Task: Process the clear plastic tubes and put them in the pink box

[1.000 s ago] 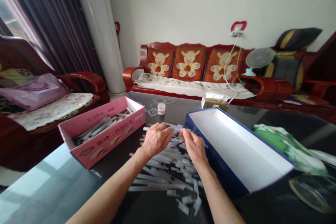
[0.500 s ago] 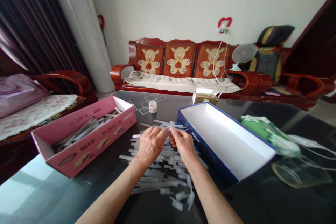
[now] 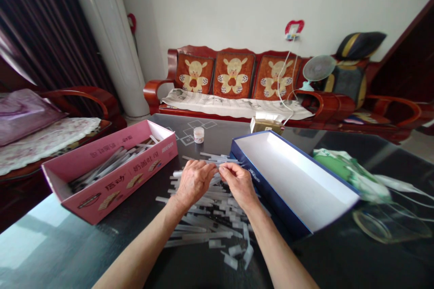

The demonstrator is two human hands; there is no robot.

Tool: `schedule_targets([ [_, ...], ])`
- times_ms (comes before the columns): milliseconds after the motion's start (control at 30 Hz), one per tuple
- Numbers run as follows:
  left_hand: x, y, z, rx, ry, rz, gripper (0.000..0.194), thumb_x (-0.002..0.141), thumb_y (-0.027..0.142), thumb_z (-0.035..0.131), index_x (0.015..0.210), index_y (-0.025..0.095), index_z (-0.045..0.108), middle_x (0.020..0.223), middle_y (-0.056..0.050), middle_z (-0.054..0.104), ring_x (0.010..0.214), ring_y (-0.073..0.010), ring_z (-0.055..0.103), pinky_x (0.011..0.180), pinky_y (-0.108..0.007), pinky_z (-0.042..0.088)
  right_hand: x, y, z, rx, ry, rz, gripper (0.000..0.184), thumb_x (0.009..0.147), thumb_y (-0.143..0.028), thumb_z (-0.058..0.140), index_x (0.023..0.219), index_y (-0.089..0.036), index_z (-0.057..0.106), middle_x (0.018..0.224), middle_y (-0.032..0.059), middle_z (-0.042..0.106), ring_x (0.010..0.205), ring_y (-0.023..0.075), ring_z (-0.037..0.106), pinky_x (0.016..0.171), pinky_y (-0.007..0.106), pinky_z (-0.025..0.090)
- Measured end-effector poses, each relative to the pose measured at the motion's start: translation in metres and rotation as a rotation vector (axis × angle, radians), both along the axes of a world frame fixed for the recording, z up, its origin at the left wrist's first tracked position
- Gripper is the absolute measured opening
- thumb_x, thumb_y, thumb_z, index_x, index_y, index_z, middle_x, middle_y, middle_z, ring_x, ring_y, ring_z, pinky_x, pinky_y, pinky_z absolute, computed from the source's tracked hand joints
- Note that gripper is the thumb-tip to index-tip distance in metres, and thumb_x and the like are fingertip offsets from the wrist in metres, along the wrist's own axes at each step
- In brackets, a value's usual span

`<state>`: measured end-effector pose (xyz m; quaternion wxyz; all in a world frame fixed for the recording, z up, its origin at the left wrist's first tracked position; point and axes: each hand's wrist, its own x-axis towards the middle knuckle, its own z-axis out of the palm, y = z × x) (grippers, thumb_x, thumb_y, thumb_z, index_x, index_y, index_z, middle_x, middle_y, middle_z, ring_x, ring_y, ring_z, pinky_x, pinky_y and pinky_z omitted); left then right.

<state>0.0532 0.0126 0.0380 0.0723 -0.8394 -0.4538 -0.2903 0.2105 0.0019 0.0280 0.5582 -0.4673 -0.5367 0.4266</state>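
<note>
Over the middle of the dark table (image 3: 132, 253), the left hand (image 3: 195, 181) and the right hand (image 3: 237, 183) are held close together, with their fingertips brought nearly tip to tip. The fingers of both are bent inward, the back of the left being turned toward the camera; whether either grip is closed, or whether a small piece is pinched between the fingertips, cannot be told, since that spot is too small and partly hidden. Beneath and around the hands, a loose spread of whitish plastic pieces (image 3: 205, 236) is scattered on the tabletop, long thin ones being mixed with short stubby ones, and a few short ones are seen at the near edge of the spread. To the left of it a pink box (image 3: 117, 192) is set at a slant, partly filled with slender sticks (image 3: 113, 162). To the right an open blue box (image 3: 266, 196) is placed, its white inside exposed, and the spread is reached close to by its outer wall. Beyond the hands a small whitish jar (image 3: 199, 135) is stood upright on the table, and farther right a tissue box (image 3: 266, 125) is seen behind the blue box. Past the blue box's right side, a green-and-white packet (image 3: 342, 169) is laid on the table
</note>
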Motion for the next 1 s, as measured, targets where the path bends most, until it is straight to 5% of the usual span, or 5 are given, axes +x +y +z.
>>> schedule_targets([
  [367,-0.004,0.003,0.003,-0.007,0.026,0.009,0.032,0.098,0.035,0.037,0.094,0.021,0.065,0.077,-0.003,0.065,0.076,-0.0169,0.057,0.074,-0.032,0.034,0.003,0.003,-0.006,0.19,-0.438,-0.121,0.015,0.073,-0.023,0.058,0.083,-0.019,0.069,0.082,0.0043,0.071,0.072,0.0167,0.064,0.073,0.029,0.051],
  [633,-0.002,0.003,-0.001,-0.015,0.012,-0.018,0.031,0.098,0.032,0.037,0.092,0.019,0.064,0.082,-0.005,0.067,0.079,-0.0173,0.058,0.075,-0.032,0.036,0.0,0.003,-0.008,0.156,-0.308,-0.089,0.021,0.08,-0.033,0.059,0.087,-0.021,0.074,0.084,0.0033,0.075,0.076,0.0189,0.067,0.071,0.029,0.052],
  [800,-0.002,0.001,-0.002,0.027,0.059,-0.041,0.029,0.097,0.027,0.038,0.111,0.025,0.064,0.077,-0.003,0.065,0.075,-0.0176,0.055,0.073,-0.032,0.034,0.0,-0.001,-0.002,0.144,-0.349,-0.128,0.019,0.077,-0.034,0.061,0.079,-0.021,0.075,0.073,0.0016,0.073,0.066,0.018,0.065,0.066,0.028,0.05],
  [1000,-0.008,0.002,0.002,0.067,0.03,0.027,0.031,0.095,0.04,0.042,0.102,0.027,0.069,0.071,-0.002,0.062,0.072,-0.0175,0.054,0.072,-0.033,0.033,0.016,0.003,0.002,-0.029,-0.155,-0.114,0.027,0.075,-0.043,0.06,0.077,-0.017,0.069,0.069,0.0021,0.07,0.065,0.0175,0.063,0.057,0.025,0.048],
])
